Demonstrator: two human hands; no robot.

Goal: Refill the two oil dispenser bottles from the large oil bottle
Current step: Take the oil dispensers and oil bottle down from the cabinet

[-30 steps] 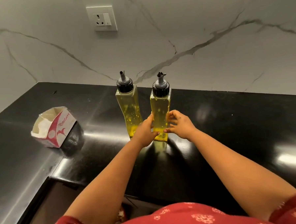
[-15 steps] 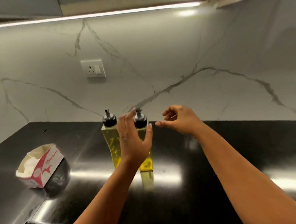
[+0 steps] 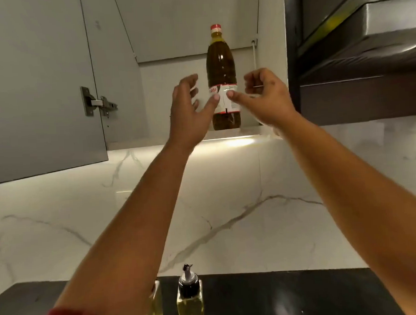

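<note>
Both hands are raised toward the big bottle (image 3: 221, 67), which stands upright at the front edge of the open cabinet's shelf (image 3: 234, 131), red cap on, dark oil nearly up to the neck. Left hand (image 3: 188, 115) is spread, fingers straight and apart, its thumb tip lying over the label; whether it touches the plastic or hangs just in front I cannot tell. Right hand (image 3: 264, 99) has its fingers loosely curled on nothing, thumb reaching toward the label from the other side, again with contact unclear. Neither hand has closed on the bottle, so I judge this to be the reach just ahead of a two-sided grasp: a full, tall bottle taken from above eye level is heavy and smooth, and a hand on each flank would keep it from tipping off the edge. Its place at the front of the shelf suits that reach. The cabinet door (image 3: 36, 82) hangs open at the left, clear of the arms. Down on the black bench (image 3: 281, 295), near its back edge, one dispenser (image 3: 190, 300) stands upright with its spout cap on, pale oil inside; the second dispenser (image 3: 155, 304) is just beside it, mostly hidden by the left forearm. Both are capped, so pouring has not begun.
</note>
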